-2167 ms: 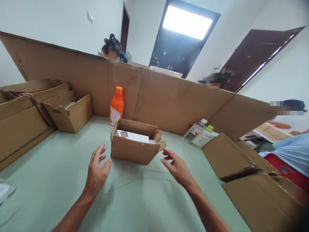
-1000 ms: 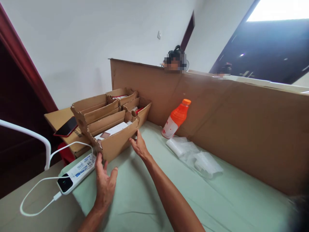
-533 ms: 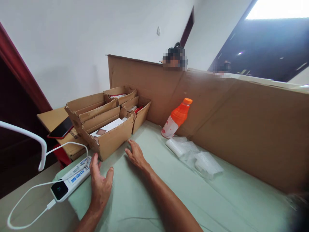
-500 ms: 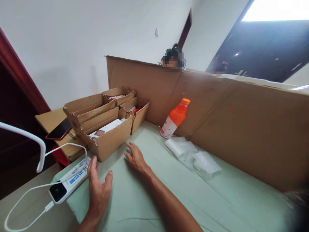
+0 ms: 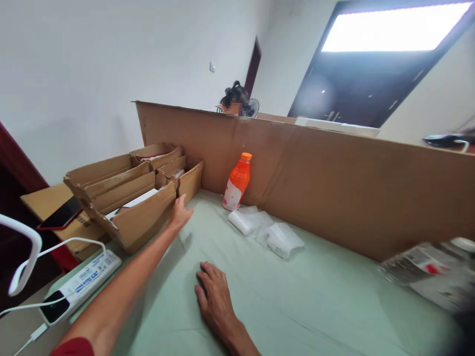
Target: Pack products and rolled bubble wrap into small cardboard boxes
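My left hand point(image 5: 180, 213) reaches forward, fingers stretched out together, and touches the right end of the nearest open cardboard box point(image 5: 143, 220), which holds white packets. My right hand point(image 5: 214, 296) lies flat and open on the green table cloth point(image 5: 297, 301), palm down, holding nothing. Behind that box stand more open cardboard boxes point(image 5: 163, 160) in a row along the table's left side.
An orange bottle point(image 5: 237, 181) stands against a tall cardboard wall point(image 5: 334, 183), with clear plastic bags point(image 5: 267, 230) beside it. A white power strip point(image 5: 79, 284) with a cable and a phone point(image 5: 59, 213) lie at the left. Blurred bottles point(image 5: 423, 262) lie at the right. A person sits beyond the wall.
My left hand has moved forward from the power strip to the box's end. My right hand has drawn back from the box and lies flat nearer me. The view has swung right.
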The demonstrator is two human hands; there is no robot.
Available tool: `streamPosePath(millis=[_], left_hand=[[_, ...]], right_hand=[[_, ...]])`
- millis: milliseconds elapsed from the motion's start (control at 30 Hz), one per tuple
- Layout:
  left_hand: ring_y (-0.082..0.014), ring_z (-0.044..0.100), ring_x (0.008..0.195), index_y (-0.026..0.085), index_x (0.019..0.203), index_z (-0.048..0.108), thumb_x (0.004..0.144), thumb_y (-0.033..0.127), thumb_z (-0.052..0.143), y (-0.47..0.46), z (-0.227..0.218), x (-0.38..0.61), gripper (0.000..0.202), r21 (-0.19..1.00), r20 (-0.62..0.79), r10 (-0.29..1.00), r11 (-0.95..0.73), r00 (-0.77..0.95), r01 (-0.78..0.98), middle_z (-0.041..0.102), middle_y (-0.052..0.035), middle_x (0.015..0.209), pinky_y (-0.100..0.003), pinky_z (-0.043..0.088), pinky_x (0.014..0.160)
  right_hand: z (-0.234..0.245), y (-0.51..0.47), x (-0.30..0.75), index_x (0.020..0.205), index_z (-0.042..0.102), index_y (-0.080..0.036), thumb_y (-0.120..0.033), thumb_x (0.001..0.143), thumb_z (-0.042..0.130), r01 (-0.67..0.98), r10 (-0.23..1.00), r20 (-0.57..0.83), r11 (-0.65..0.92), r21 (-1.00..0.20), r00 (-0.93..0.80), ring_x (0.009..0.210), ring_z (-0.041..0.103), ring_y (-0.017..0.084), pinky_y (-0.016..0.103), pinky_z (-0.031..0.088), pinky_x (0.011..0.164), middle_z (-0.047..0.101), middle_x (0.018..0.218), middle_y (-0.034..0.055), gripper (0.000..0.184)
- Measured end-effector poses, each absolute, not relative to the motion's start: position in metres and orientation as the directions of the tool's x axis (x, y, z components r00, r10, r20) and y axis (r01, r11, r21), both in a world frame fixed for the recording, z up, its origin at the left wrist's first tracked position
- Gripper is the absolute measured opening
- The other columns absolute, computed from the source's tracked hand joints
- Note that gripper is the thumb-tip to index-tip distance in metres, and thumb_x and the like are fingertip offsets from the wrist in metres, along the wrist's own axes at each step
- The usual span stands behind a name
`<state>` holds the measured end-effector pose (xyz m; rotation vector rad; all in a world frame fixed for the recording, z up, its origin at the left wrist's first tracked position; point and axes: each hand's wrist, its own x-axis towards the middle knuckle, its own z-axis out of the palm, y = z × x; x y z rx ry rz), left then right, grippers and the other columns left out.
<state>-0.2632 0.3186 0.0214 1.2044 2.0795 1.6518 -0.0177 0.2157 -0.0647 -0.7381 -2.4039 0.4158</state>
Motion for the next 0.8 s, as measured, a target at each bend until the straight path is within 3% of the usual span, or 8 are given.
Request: streamPosePath(millis=[100, 200, 300, 400, 500, 667, 800], left_hand=[[-0.0364, 0.052, 0.133, 0.011, 0.142, 0.047, 0.069, 0.011, 0.061, 0.309, -0.002, -0.262, 0.074, 0.874, 0.278, 0.706, 0.095, -0.651, 0.476, 0.053, -0.0212, 0.141, -0.051, 0.044, 0.11], [-0.0342, 0.048, 0.137, 0.013, 0.147, 0.041, 0.072, 0.012, 0.061, 0.279, -0.028, -0.249, 0.078, 0.849, 0.275, 0.718, 0.13, -0.64, 0.511, 0.046, -0.0194, 0.149, -0.048, 0.045, 0.11], [-0.0293, 0.052, 0.133, 0.017, 0.139, 0.051, 0.078, 0.011, 0.063, 0.271, -0.037, -0.24, 0.062, 0.823, 0.273, 0.779, 0.115, -0.564, 0.557, 0.053, -0.0138, 0.145, -0.044, 0.047, 0.108], [-0.0269, 0.058, 0.124, 0.018, 0.128, 0.06, 0.089, 0.021, 0.066, 0.295, -0.023, -0.247, 0.039, 0.803, 0.27, 0.824, 0.091, -0.497, 0.588, 0.059, -0.0106, 0.136, -0.049, 0.05, 0.103], [-0.0274, 0.06, 0.118, 0.018, 0.129, 0.058, 0.094, 0.033, 0.065, 0.322, -0.005, -0.268, 0.039, 0.792, 0.249, 0.808, 0.148, -0.534, 0.593, 0.059, -0.0113, 0.135, -0.052, 0.052, 0.099], [-0.0263, 0.062, 0.116, 0.017, 0.127, 0.059, 0.092, 0.03, 0.066, 0.305, -0.012, -0.265, 0.038, 0.734, 0.223, 0.822, 0.212, -0.524, 0.645, 0.061, -0.0115, 0.132, -0.049, 0.053, 0.098], [-0.0322, 0.055, 0.13, 0.018, 0.109, 0.067, 0.076, 0.026, 0.06, 0.247, -0.037, -0.207, 0.034, 0.671, 0.22, 0.91, 0.119, -0.35, 0.731, 0.067, -0.0137, 0.127, -0.049, 0.039, 0.115]], right_hand=[[-0.064, 0.215, -0.02, 0.116, 0.064, -0.02, -0.008, 0.082, 0.061, 0.396, 0.595, 0.461, 0.794, -0.461, -0.658, 0.124, 0.058, 0.031, 0.051, 0.048, 0.103, 0.064, 0.134, 0.0135, 0.036], [-0.061, 0.215, -0.021, 0.114, 0.065, -0.021, -0.009, 0.081, 0.062, 0.38, 0.603, 0.463, 0.785, -0.49, -0.649, 0.124, 0.057, 0.03, 0.05, 0.046, 0.103, 0.064, 0.133, 0.0128, 0.036], [-0.056, 0.213, -0.021, 0.113, 0.066, -0.022, -0.01, 0.081, 0.062, 0.381, 0.621, 0.435, 0.764, -0.52, -0.652, 0.126, 0.056, 0.029, 0.049, 0.045, 0.104, 0.064, 0.133, 0.0121, 0.034], [-0.051, 0.209, -0.021, 0.111, 0.067, -0.023, -0.01, 0.08, 0.062, 0.399, 0.642, 0.403, 0.743, -0.538, -0.652, 0.126, 0.055, 0.029, 0.049, 0.045, 0.105, 0.064, 0.133, 0.011, 0.033], [-0.05, 0.208, -0.02, 0.11, 0.066, -0.022, -0.01, 0.081, 0.062, 0.383, 0.636, 0.422, 0.748, -0.542, -0.646, 0.124, 0.056, 0.027, 0.047, 0.045, 0.105, 0.065, 0.131, 0.0108, 0.032], [-0.049, 0.213, -0.021, 0.107, 0.067, -0.021, -0.012, 0.08, 0.065, 0.399, 0.648, 0.398, 0.736, -0.547, -0.65, 0.123, 0.056, 0.026, 0.045, 0.045, 0.105, 0.066, 0.129, 0.0103, 0.028], [-0.046, 0.198, -0.024, 0.101, 0.068, -0.02, -0.023, 0.083, 0.067, 0.477, 0.629, 0.348, 0.766, -0.432, -0.695, 0.118, 0.06, 0.024, 0.039, 0.046, 0.103, 0.069, 0.125, 0.0064, 0.019]])
